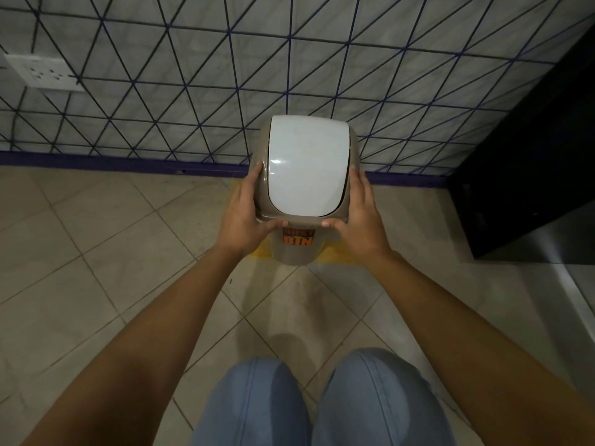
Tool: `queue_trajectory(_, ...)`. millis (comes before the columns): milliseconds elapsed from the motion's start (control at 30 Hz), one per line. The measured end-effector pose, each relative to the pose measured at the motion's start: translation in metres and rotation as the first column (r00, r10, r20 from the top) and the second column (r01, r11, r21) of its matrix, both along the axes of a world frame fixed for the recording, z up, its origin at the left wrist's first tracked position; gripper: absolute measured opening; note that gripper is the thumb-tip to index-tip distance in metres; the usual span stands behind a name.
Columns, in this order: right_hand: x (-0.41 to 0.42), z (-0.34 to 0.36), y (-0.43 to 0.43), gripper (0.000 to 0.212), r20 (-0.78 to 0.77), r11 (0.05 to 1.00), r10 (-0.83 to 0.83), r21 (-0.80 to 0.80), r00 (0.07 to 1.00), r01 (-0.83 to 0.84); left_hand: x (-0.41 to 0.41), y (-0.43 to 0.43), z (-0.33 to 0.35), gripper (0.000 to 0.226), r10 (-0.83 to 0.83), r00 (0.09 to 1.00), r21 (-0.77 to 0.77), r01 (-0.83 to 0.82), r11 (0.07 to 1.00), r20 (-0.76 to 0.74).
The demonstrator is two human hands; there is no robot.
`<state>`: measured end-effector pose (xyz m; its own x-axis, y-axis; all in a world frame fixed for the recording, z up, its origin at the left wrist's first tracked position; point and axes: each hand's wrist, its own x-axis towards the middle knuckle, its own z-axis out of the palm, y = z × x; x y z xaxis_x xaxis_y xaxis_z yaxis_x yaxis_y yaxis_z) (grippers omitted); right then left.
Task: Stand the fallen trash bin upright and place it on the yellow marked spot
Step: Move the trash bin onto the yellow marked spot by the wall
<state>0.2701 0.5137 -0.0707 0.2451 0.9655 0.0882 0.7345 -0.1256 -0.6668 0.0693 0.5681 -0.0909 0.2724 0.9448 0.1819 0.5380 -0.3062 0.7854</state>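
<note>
A beige trash bin (294,251) with a white swing lid (307,165) and an orange "BIN" label stands upright near the wall. Yellow floor marking (261,252) shows on both sides of its base, so the bin is over the marked spot. My left hand (246,217) grips the left side of the lid rim, thumb under the front edge. My right hand (362,217) grips the right side the same way. The bin's base is partly hidden by its own top.
A tiled wall with a dark triangular pattern (193,91) and a purple skirting rises just behind the bin. A black cabinet (531,156) stands at the right. A white wall socket (45,74) sits at upper left. My knees in blue jeans (322,400) are below.
</note>
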Motion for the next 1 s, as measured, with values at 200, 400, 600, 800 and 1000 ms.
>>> queue_trajectory(200, 0.005, 0.001, 0.016, 0.106, -0.002, 1.000, -0.009, -0.002, 1.000, 0.009, 0.006, 0.013, 0.003, 0.108, 0.000, 1.000, -0.028, 0.001, 1.000, 0.024)
queue_trajectory(400, 0.008, 0.002, 0.031, 0.106, 0.013, 1.000, -0.007, -0.006, 1.000, 0.007, 0.010, 0.028, 0.003, 0.109, -0.002, 1.000, -0.035, 0.002, 0.999, 0.006)
queue_trajectory(600, 0.010, 0.000, 0.046, 0.103, 0.033, 1.000, -0.012, -0.007, 0.999, 0.013, 0.015, 0.043, 0.001, 0.109, 0.006, 1.000, -0.042, -0.005, 0.999, 0.012)
queue_trajectory(800, 0.015, -0.001, 0.059, 0.102, -0.005, 1.000, -0.019, 0.000, 1.000, 0.019, 0.020, 0.058, 0.002, 0.108, 0.005, 1.000, -0.037, -0.005, 0.999, 0.016)
queue_trajectory(1000, 0.018, -0.001, 0.069, 0.102, -0.019, 1.000, -0.020, -0.001, 1.000, 0.020, 0.022, 0.069, 0.003, 0.107, -0.004, 1.000, -0.032, 0.004, 0.999, -0.014)
